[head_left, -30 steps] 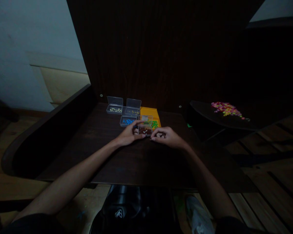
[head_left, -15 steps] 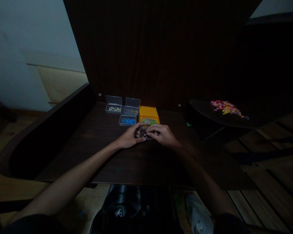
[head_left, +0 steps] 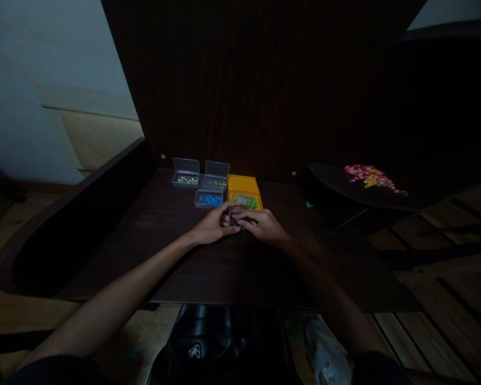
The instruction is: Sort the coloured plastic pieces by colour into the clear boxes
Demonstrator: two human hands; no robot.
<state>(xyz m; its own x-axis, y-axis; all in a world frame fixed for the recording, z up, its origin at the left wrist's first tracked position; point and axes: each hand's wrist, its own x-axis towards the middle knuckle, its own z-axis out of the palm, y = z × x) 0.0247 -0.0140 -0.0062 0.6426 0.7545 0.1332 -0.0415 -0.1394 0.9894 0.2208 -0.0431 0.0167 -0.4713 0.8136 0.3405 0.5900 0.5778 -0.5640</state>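
Around the left side of a small clear plastic box (head_left: 232, 219), my left hand (head_left: 210, 226) is closed, thumb at the near edge and fingers at the far one. Dark brown bits lie in that box. My right hand (head_left: 266, 226) reaches in from the right with its fingertips pressed together among the bits; whatever they pinch is too small to make out. Just behind the hands stands an open yellow case (head_left: 243, 184) with a green and yellow piece (head_left: 246, 201) in its front part. Left of it, an open clear box holds blue pieces (head_left: 210, 200).
Farther back are open clear boxes with pale pieces (head_left: 187, 181) and a few yellow pieces (head_left: 220, 184). A pile of pink, yellow and purple pieces (head_left: 369, 176) lies on a dark curved shelf at right. A raised side panel (head_left: 76, 208) borders the dark desk (head_left: 144, 251).
My right hand has shifted slightly left and deeper over the box, its fingertips now covering light bits that showed before. My left hand keeps its place on the box.
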